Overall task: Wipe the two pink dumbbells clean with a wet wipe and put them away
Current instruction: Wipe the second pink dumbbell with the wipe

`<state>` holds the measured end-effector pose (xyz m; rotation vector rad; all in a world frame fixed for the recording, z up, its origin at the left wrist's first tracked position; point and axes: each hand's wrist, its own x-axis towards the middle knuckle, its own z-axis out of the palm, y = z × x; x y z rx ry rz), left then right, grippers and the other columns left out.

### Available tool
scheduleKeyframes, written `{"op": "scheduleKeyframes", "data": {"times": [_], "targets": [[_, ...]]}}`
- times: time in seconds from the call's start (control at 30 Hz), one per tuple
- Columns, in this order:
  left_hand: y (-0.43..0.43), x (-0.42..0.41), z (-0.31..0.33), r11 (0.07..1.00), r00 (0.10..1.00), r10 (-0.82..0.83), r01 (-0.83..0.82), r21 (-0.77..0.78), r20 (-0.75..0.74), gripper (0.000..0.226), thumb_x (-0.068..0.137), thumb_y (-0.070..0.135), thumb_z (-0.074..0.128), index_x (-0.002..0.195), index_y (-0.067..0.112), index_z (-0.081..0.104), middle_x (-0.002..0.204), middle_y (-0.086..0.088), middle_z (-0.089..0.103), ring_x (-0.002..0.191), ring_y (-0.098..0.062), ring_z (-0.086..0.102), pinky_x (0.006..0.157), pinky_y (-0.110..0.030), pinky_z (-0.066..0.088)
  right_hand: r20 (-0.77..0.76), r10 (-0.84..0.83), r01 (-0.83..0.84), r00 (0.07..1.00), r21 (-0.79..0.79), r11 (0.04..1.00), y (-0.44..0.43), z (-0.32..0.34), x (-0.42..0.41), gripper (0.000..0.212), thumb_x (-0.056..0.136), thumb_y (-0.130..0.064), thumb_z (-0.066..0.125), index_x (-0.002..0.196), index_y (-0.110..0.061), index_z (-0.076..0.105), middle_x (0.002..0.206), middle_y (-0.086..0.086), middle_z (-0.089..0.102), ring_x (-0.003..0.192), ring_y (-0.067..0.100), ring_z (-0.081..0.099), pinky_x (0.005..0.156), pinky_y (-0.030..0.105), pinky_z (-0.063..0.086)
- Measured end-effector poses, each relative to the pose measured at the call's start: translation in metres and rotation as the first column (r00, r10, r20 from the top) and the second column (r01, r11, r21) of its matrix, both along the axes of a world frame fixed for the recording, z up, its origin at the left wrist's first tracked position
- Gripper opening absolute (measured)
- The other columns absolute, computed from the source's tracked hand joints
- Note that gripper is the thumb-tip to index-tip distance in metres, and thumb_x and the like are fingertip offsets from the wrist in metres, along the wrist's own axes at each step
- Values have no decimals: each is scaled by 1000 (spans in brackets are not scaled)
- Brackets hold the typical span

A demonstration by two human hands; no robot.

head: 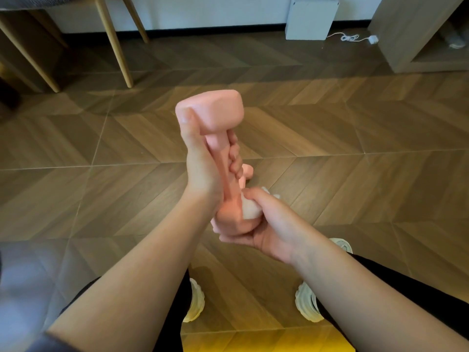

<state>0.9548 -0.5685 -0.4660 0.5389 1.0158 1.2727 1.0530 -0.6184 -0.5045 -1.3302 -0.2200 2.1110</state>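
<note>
1. The pink dumbbell (213, 110) was held in the air above the floor, nearly upright and tilted slightly, with one head at the top and the other at the bottom.
2. The left hand (203, 168) gripped the handle: fingers curled round it, thumb extended up onto the edge of the top head.
3. The white wet wipe (250, 210) was bunched against the bottom head, on its right side.
4. The right hand (269, 224) cupped the bottom head from below, with the thumb pressing the wipe onto it.
5. A second pink dumbbell (248, 171) was only partly visible, just behind the hands; its exact placement could not be determined.
6. The herringbone wood floor (355, 138) lay beneath, with two white shoes (308, 303) below the forearms.
7. Wooden chair legs (114, 41) stood at far left and a white box (311, 16) at far right.
</note>
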Motion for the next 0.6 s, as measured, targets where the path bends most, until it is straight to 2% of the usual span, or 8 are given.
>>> {"op": "scheduleKeyframes", "data": {"times": [0.1, 0.23, 0.3, 0.37, 0.47, 0.6], "targets": [[0, -2, 1, 999, 998, -29, 27, 33, 51, 80, 85, 81, 16, 58, 13, 48, 49, -2, 32, 40, -15, 27, 40, -20, 31, -18, -19, 20, 1000, 53, 998, -5, 1, 3, 26, 98, -20, 57, 120, -7, 58, 121, 26, 66, 107, 42, 68, 63, 45, 62], [-6, 7, -2, 981, 990, -133, 140, 138, -53, 77, 79, 78, 17, 61, 10, 48, 46, -3, 36, 40, -17, 28, 42, -26, 24, 180, -49, 48, 982, 9, 999, 1, 0, -4, 29, 97, -32, 59, 117, -10, 64, 108, 15, 73, 84, 26, 72, 50, 34, 58], [-5, 8, -3, 974, 985, -162, 171, 151, -66, 77, 78, 78, 16, 63, 9, 48, 46, -3, 36, 41, -18, 27, 44, -29, 22, 160, -77, 78, 984, -2, 997, 1, -1, -2, 24, 98, -29, 59, 113, -12, 63, 107, 14, 73, 83, 25, 72, 52, 36, 60], [-3, 4, -2, 977, 988, -152, 150, 151, -1, 80, 79, 80, 13, 62, 11, 49, 46, -3, 34, 40, -17, 27, 42, -25, 26, 68, -96, 94, 993, 35, 995, -2, -1, 3, 17, 98, -22, 57, 111, -13, 60, 111, 17, 72, 89, 28, 71, 58, 41, 61], [-1, -4, -1, 972, 981, -172, 155, 177, 88, 82, 81, 81, 11, 60, 13, 51, 47, -1, 35, 40, -16, 29, 42, -22, 33, 61, -70, 65, 996, 92, 994, -3, -3, 6, 25, 96, -22, 60, 117, -8, 60, 117, 22, 69, 99, 31, 71, 67, 46, 62], [-2, -6, -1, 957, 963, -257, 241, 163, 82, 86, 83, 82, 11, 66, 10, 54, 51, -3, 42, 42, -18, 34, 46, -25, 35, 136, -48, 48, 990, 3, 999, 3, -1, -1, 26, 94, -26, 61, 115, -10, 66, 104, 14, 75, 82, 23, 71, 65, 41, 62]]}}
